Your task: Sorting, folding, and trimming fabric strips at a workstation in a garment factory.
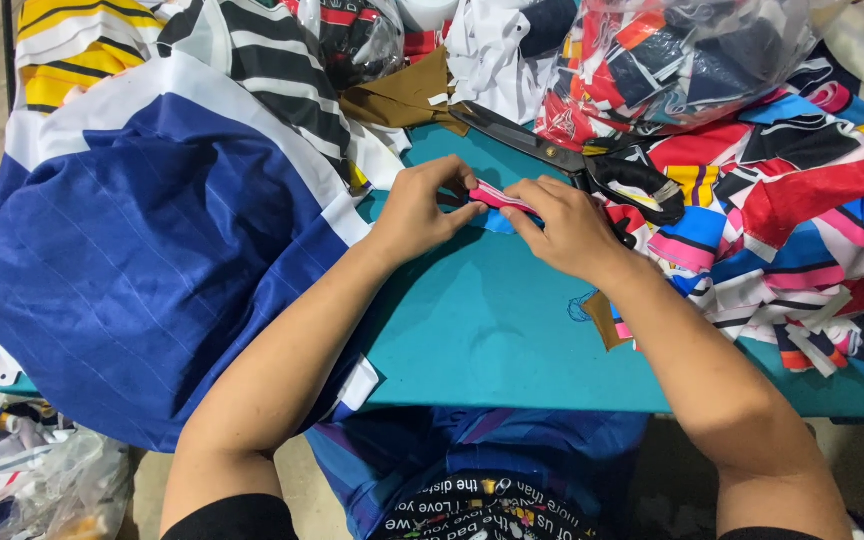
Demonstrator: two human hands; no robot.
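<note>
Dark printed cloth (472, 505) lies across the lap at the bottom edge, with blue fabric above it. Two bare forearms run up from there over a teal table (492, 340). Under the left forearm, a big blue sheet (142, 260) with a white band hangs off the table's left side.

Farther up, the left hand (422, 212) and right hand (562, 225) meet over a narrow pink strip (500, 197) with white stripes. Left thumb and fingers are closed in a pinch on the strip's left end; the right fingers lie curled over its right part, pressing it down onto the table. A small blue scrap shows just below the strip, between the hands.

Just beyond the right fingers lie black-handled scissors (592, 165), blades shut and pointing up-left. To the right of that hand spreads a heap of colourful scraps (802, 230). Past the fingertips sit a brown cloth (407, 98), striped fabric (272, 70) and a clear bag (672, 55) of more scraps.
</note>
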